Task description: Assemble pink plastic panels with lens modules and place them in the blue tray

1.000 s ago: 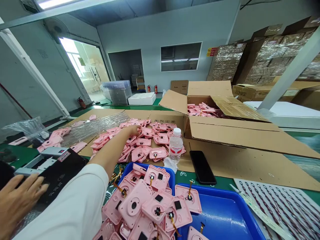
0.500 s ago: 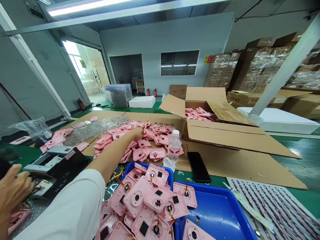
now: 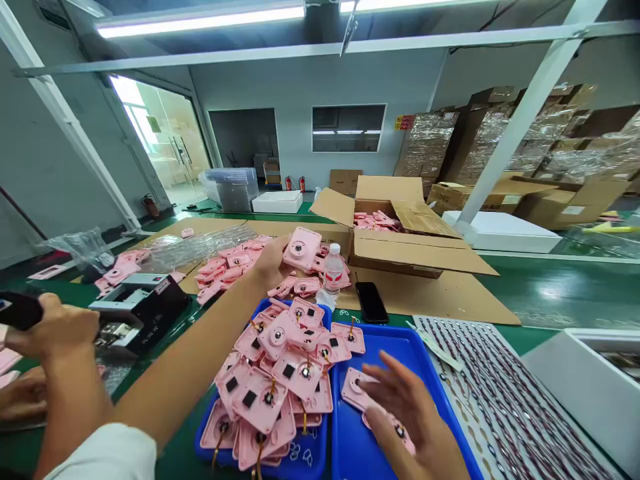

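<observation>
At the bottom of the frame, right of centre, the right hand (image 3: 405,413) is open with its fingers spread, low over a pink square part (image 3: 356,387) that lies in the right blue tray (image 3: 400,343); whether the fingertips touch it cannot be told. Just to the left, the left blue tray (image 3: 300,460) holds a heap of pink parts (image 3: 285,373) with black squares and orange ribbon cables. In the lower right lie a sheet of striped small pieces (image 3: 505,393) and, beyond it, a white box (image 3: 585,387). At the left edge a co-worker's hand (image 3: 60,327) is clenched around a black handle (image 3: 20,310), next to a black machine (image 3: 145,310). From the white sleeve at the lower left the person's arm stretches toward the middle of the frame, where the left hand (image 3: 270,263) pinches a pink plate (image 3: 301,248) by its lower left edge and holds it tilted in the air, its round hole facing the camera. Just right of it stand a water bottle (image 3: 333,270) and a dark phone (image 3: 371,301) on a cardboard sheet (image 3: 440,297). Loose pink parts (image 3: 230,263) are scattered on the cardboard to the left of the hand. Farther back an open carton (image 3: 400,243) shows more pink parts inside.
</observation>
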Tool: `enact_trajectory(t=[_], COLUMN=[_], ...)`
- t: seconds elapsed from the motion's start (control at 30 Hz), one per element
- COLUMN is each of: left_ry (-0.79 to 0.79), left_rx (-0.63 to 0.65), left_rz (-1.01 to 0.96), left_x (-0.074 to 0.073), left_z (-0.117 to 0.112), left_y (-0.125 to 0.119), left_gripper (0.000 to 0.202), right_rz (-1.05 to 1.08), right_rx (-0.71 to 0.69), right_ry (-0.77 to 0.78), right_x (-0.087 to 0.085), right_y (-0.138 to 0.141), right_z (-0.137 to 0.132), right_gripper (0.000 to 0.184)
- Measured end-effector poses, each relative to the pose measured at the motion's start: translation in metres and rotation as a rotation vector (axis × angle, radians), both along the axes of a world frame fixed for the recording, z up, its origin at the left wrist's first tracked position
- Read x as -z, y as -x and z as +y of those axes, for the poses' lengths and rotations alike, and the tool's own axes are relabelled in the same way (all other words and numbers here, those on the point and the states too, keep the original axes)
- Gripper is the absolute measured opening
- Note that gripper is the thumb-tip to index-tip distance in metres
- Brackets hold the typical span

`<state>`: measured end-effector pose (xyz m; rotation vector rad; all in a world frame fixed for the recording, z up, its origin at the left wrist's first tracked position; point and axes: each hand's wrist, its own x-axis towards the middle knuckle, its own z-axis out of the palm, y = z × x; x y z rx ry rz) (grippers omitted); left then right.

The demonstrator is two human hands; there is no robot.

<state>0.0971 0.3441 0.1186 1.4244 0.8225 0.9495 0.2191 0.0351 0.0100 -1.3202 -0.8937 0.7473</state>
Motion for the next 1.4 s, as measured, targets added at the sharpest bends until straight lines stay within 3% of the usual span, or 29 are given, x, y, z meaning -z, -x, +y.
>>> enact_trajectory(t=[0.1, 0.17, 0.23, 0.33, 0.4, 0.5, 0.63, 0.8, 0.93, 1.13, 1.3, 1.4], left_ry=[0.069, 0.115, 0.187, 0.306, 0.324, 0.181, -0.029, -0.109, -0.245, -0.362, -0.264, -0.149], left_rx=[0.108, 0.152, 0.257, 0.405, 0.34, 0.135, 0.032, -0.051, -0.082, -0.213, -0.264, -0.261], left_rz=[-0.113, -0.147, -0.099, 0.025, 0.059, 0.038, 0.148, 0.184, 0.176, 0.171, 0.075, 0.028], left_x=[0.014, 0.022, 0.023, 0.008, -0.007, -0.03, -0.058, -0.088, -0.099, -0.094, -0.087, -0.088], left_z=[-0.067, -0.096, -0.11, -0.112, -0.114, -0.136, -0.185, -0.223, -0.231, -0.219, -0.195, -0.181], left_y=[-0.002, 0.001, 0.006, 0.014, 0.014, 0.01, 0.001, -0.012, -0.016, -0.011, -0.004, 0.0], left_gripper=[0.034, 0.031, 0.031, 0.031, 0.035, 0.046, 0.091, 0.076, 0.073, 0.075, 0.072, 0.069], right_rz=[0.049, 0.119, 0.178, 0.267, 0.35, 0.5, 0.639, 0.601, 0.445, 0.251, 0.127, 0.181], right_rx=[-0.061, -0.057, -0.068, -0.183, -0.201, -0.07, -0.009, -0.175, -0.265, -0.243, -0.24, -0.197], right_ry=[-0.048, -0.083, -0.092, 0.01, 0.095, 0.148, 0.174, 0.215, 0.19, 0.147, 0.167, 0.205], right_x=[-0.033, -0.051, -0.065, -0.087, -0.106, -0.142, -0.187, -0.219, -0.232, -0.241, -0.238, -0.234], right_y=[0.003, 0.003, 0.001, -0.006, -0.011, -0.018, -0.036, -0.074, -0.091, -0.091, -0.086, -0.081], right_z=[0.032, 0.055, 0.074, 0.086, 0.084, 0.071, 0.05, 0.026, 0.017, 0.033, 0.066, 0.086], right_gripper=[0.069, 0.076, 0.076, 0.058, 0.044, 0.036, 0.036, 0.032, 0.024, 0.015, 0.014, 0.032])
